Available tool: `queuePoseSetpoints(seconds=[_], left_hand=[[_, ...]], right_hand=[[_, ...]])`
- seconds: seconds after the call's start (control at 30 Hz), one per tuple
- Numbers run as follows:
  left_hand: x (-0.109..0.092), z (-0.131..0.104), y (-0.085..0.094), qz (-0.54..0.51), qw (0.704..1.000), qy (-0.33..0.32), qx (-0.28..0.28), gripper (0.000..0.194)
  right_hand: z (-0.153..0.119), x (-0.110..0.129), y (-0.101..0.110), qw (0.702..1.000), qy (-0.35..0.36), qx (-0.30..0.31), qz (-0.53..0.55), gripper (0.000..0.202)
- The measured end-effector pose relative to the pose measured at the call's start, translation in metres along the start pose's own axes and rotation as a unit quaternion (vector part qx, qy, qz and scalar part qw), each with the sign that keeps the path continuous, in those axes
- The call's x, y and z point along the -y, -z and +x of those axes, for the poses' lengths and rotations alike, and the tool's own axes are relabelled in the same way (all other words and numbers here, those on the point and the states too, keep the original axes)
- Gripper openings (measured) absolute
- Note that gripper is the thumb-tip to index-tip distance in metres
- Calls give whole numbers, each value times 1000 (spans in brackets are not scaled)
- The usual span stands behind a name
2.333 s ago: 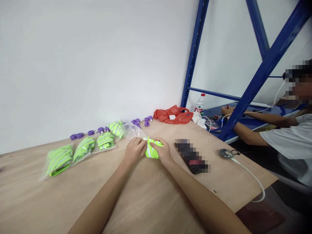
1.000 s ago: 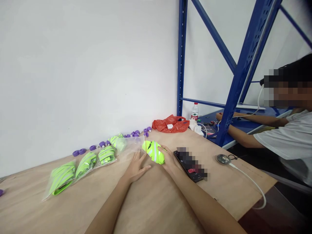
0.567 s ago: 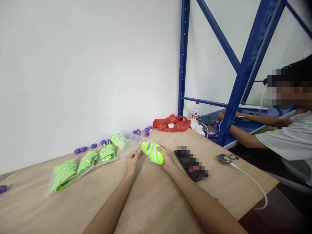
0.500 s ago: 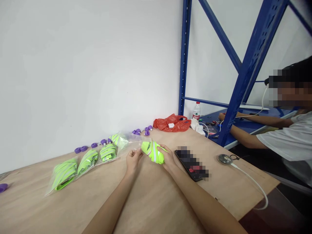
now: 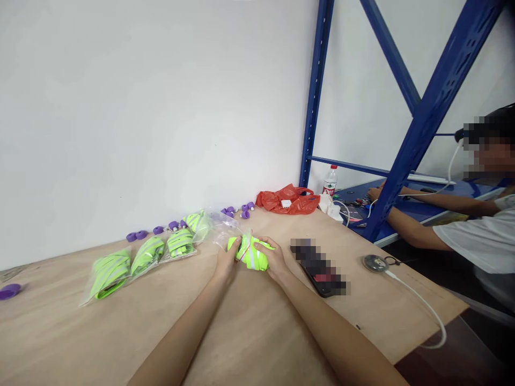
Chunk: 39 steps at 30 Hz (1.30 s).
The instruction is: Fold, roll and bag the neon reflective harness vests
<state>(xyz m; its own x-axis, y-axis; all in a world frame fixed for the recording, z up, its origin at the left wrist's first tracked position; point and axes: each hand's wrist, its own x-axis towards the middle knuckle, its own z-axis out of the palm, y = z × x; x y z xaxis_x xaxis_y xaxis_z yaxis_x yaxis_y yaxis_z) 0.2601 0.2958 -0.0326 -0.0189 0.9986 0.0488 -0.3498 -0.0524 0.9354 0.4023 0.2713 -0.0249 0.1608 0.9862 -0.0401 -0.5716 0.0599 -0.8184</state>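
Observation:
Between my two hands is a rolled bundle of fluorescent yellow-green reflective strap (image 5: 253,256) with silvery stripes and a thin reddish cord around its left part. My left hand (image 5: 227,258) grips the bundle's left end, thumb on top. On the right end my right hand (image 5: 274,256) is wrapped round it, fingers partly hidden. Just behind the bundle lies a clear plastic bag (image 5: 223,231). To the left, similar strap bundles sit in clear bags, among them a large one (image 5: 111,272), a middle one (image 5: 148,256) and a smaller one (image 5: 181,243).
Several purple caps (image 5: 141,235) line the wall side of the table (image 5: 257,332). A red plastic bag (image 5: 287,201) lies at the back. Right of my hands are a phone (image 5: 319,268) and a round device (image 5: 375,263) with a white cable. A co-worker (image 5: 475,230) sits beyond the blue rack post (image 5: 406,145).
My left hand has moved from the bundle's loose end to a fuller grip on its left side. The bundle has turned a little. The view has shifted slightly.

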Motion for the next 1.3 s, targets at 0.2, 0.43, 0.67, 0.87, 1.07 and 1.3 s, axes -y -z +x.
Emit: queuePoseSetpoints(seconds=[0.2, 0.43, 0.67, 0.87, 1.07, 1.3], left_hand=[[4, -12, -6, -41, 998, 29, 46, 54], [4, -13, -7, -49, 998, -9, 30, 56], [5, -16, -10, -21, 999, -39, 3, 50], [8, -21, -17, 2, 999, -37, 9, 53], [6, -29, -24, 3, 1000, -22, 17, 53], [8, -34, -25, -22, 998, 42, 30, 58]], right_hand=[[3, -1, 2, 1000, -14, -11, 18, 44], [1, -2, 1, 1000, -21, -7, 20, 41], [-1, -3, -1, 998, -38, 6, 45, 41], [1, -8, -1, 998, -31, -9, 54, 42], [-2, -12, -3, 998, -16, -20, 49, 42], [-1, -16, 0, 996, 4, -80, 36, 45]])
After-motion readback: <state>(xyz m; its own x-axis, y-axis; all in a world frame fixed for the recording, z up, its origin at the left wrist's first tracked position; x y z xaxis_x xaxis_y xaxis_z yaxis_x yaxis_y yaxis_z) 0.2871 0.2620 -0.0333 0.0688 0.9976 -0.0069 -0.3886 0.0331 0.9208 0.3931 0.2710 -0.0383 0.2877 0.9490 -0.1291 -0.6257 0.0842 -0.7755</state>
